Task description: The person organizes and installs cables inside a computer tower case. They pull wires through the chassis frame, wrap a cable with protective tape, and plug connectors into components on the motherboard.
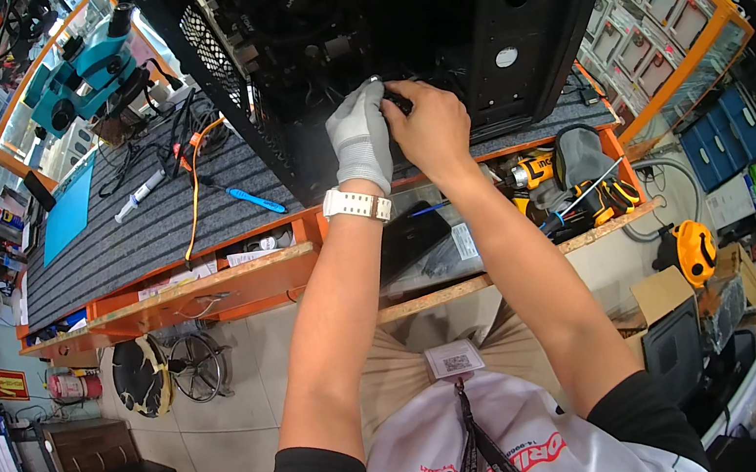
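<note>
Biggest thing in view: the open black computer case (pixel 423 21), lying across the far side of the grey ribbed mat (pixel 149 223) that covers the orange-edged workbench (pixel 238 288). Its perforated metal side faces left, its solid black panel with round holes faces right, and the dark interior with fan and board parts sits between.

Both hands are up at the near edge of that case, pressed close together at centre. The left hand (pixel 360 135), in a grey glove with a white watch (pixel 355 205) on the wrist, is curled with its fingers bent inward against the case's edge. The right hand (pixel 428 124), bare, sits just beside it, touching it, fingers folded tight around something small and dark at the case edge. What that small piece is, I cannot tell; the fingers hide it.

Far left, a teal microscope (pixel 81 75) stands above the bench, with a blue mat (pixel 68 214) below it. On the grey mat lie a syringe (pixel 137 196), an orange cable (pixel 194 181) and a blue-handled tool (pixel 249 200).

Right of the forearms, a yellow drill (pixel 531 172) and screwdrivers (pixel 590 197) fill the bench tray. An ID badge (pixel 455 360) hangs near, at the chest.
</note>
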The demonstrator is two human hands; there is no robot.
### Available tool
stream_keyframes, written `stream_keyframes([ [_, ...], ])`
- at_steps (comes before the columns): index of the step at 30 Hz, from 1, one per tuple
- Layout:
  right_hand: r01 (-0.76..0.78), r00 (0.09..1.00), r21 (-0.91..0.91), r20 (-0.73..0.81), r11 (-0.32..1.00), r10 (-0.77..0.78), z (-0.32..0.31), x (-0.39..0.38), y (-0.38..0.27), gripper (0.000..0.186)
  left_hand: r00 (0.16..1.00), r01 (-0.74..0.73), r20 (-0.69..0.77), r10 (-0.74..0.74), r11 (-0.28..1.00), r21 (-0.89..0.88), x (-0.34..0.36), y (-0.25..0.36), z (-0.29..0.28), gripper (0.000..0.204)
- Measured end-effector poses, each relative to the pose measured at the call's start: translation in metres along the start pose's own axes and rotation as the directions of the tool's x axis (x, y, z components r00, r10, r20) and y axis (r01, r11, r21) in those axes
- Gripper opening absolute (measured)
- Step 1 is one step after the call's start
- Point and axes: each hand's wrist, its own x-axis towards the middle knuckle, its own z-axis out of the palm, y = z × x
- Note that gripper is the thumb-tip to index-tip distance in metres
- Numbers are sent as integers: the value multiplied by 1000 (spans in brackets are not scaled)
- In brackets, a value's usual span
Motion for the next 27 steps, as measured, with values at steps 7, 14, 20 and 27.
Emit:
stream_keyframes([
  [7, -189, 974, 14, -124, 982, 190, 30, 29, 4, 27, 997, 72, 35, -74, 996, 52, -1, 6, -2, 38],
  [14, -457, 889, 34, 36, 889, 456, 33, 56, 2, 27, 1000, 0, 1, 0, 963, -268, -4, -11, 6, 45],
  [20, -492, 871, 168, 98, 854, 482, 36, 61, 14, 27, 997, 18, 77, 21, 881, -472, -13, -10, 11, 69],
  [27, -489, 872, 216, 100, 845, 479, 40, 63, 11, 27, 995, -25, 78, 70, 882, -472, -8, -15, 6, 80],
])
